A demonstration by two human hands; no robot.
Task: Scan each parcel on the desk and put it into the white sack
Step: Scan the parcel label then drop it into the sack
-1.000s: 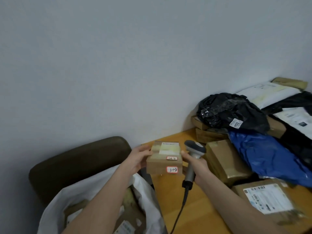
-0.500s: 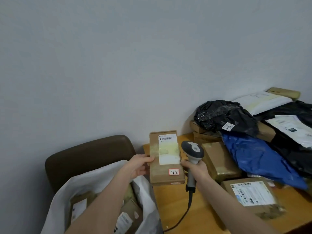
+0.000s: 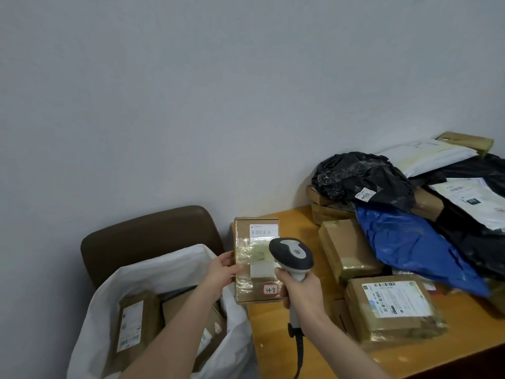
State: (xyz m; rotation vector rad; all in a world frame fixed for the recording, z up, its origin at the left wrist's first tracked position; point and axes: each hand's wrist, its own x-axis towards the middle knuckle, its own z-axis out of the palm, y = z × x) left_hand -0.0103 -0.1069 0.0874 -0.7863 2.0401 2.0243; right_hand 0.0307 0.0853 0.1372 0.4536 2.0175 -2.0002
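The taped brown parcel, with a white barcode label and a sticker perhaps reading "S4-8", was gripped by the left hand at the counter edge beside the white sack. The right hand gripped the scanner, its head covering part of the label.

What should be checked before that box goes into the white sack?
1. Grip: the left hand grips the cardboard box by its left edge: ok.
2. Label: the barcode label faces up, uncovered: ok.
3. Tool: the right hand holds the barcode scanner over the box: ok.
4. Scan registered: cannot tell.
5. Target: the white sack has its mouth open beside the box: ok.
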